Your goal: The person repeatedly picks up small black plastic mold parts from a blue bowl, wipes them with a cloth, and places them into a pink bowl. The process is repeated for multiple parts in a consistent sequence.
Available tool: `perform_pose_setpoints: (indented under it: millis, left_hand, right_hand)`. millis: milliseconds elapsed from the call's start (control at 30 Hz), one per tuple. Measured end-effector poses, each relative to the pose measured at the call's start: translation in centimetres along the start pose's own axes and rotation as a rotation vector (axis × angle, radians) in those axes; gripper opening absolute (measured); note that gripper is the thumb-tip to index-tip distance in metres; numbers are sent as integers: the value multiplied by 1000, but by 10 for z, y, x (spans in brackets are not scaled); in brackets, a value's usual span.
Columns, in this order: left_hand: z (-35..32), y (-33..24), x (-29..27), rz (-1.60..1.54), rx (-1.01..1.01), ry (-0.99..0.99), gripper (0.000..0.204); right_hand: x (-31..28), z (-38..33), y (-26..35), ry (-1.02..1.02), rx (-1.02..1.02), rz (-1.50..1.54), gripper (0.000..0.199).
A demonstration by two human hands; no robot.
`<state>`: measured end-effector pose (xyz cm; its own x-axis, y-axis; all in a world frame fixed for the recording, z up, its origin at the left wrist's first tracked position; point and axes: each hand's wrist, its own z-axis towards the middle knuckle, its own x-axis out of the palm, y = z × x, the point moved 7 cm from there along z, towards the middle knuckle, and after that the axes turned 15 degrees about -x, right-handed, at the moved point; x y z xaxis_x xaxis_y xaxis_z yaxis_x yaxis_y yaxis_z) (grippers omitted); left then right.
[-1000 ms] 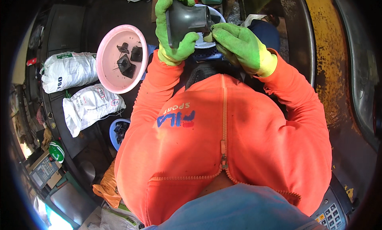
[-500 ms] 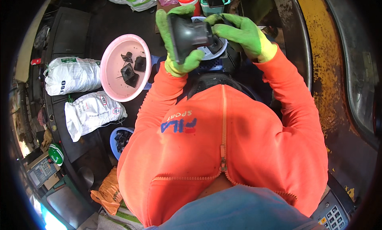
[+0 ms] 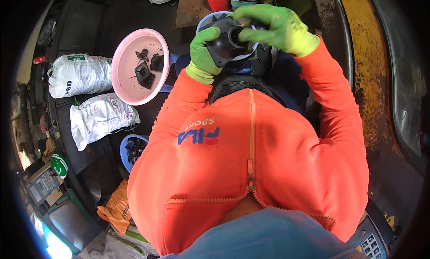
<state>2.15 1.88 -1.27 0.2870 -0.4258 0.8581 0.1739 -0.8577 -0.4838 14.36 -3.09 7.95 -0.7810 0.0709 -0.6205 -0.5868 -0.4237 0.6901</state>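
A black plastic fitting (image 3: pixel 221 46), with a square flange and a round hollow neck, is tilted so that the neck's opening faces right. My left hand (image 3: pixel 206 50), in a green and yellow glove, is closed around the flange's left side. Gloved the same way, my right hand (image 3: pixel 280 29) has its fingers bent in a pinch at the rim of the opening. Whatever may be between those fingertips is too small to make out. Under the fitting, a pale blue basin (image 3: pixel 202 22) is mostly hidden by it and by my hands.
To the left, a pink basin (image 3: pixel 122 82) holds several black fittings (image 3: pixel 142 71). Two white sacks (image 3: pixel 80 77) lie beyond it, and a smaller blue basin (image 3: pixel 124 155) of black pieces sits nearer me. A red container (image 3: pixel 217 0) stands ahead; a rusty yellow panel (image 3: pixel 365 66) rises at right.
The fitting has turned from side-on until its round opening shows. My left hand has shifted its hold and lowered slightly, while the right fingers have come over the opening. The whole view has shifted a little.
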Motion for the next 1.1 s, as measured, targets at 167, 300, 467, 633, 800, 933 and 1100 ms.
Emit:
perform_pose_setpoints:
  millis: [167, 300, 467, 633, 800, 933, 1100]
  left_hand:
    - [-2, -16, 3, 27, 48, -2, 64]
    - [-2, -16, 8, 119, 74, -114, 69]
    - [-7, -26, 31, 127, 87, 78, 65]
    - [-17, -30, 34, 199, 172, 24, 68]
    - [-20, -35, 34, 326, 249, -108, 75]
    - [-23, -40, 39, 437, 330, -151, 79]
    - [-24, -45, 45, 462, 370, -93, 77]
  right_hand:
    - [0, -16, -4, 7, -207, -253, 27]
    - [7, -24, -4, -68, -357, -422, 24]
    - [6, -25, 11, -49, -376, -501, 27]
    - [15, -33, 9, -55, -272, -394, 26]
    - [18, -35, 9, -184, -291, -300, 24]
    - [21, -36, 14, -237, -332, -265, 23]
    - [22, -37, 15, -213, -186, -187, 24]
